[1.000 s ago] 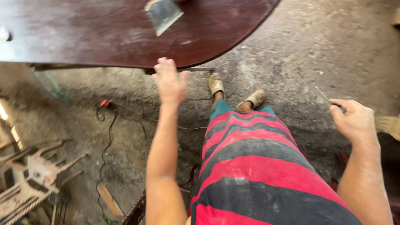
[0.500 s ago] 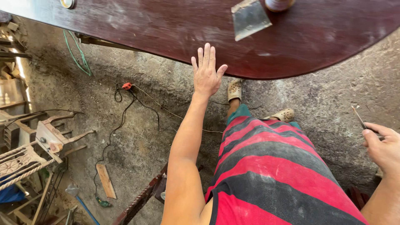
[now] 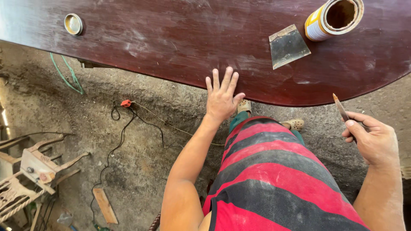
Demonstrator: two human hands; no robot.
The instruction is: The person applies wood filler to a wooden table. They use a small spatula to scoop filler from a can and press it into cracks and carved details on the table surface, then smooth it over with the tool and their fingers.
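My left hand (image 3: 221, 97) is spread open, fingers resting on the near edge of a dark red-brown polished tabletop (image 3: 180, 38). My right hand (image 3: 371, 137) is closed around a thin flat blade tool (image 3: 341, 108) whose tip points up toward the table edge. On the table lie a metal scraper blade (image 3: 287, 45) and, beside it at the right, an open yellow can (image 3: 335, 18). A round tin lid (image 3: 73, 24) sits at the far left of the tabletop. I wear a red and grey striped shirt (image 3: 278, 171).
Rough concrete floor (image 3: 141, 162) below. A cable with a red plug (image 3: 126, 103) snakes across it, and a green cord (image 3: 64, 72) hangs under the table. Carved wooden chair parts (image 3: 30, 171) lie at the left. A small wood offcut (image 3: 105, 205) lies nearby. My sandalled feet (image 3: 292, 124) stand under the table edge.
The view has tilted up, bringing more tabletop, the can and the lid into sight. My left hand rose to the table edge; my right hand lifted the blade tool closer.
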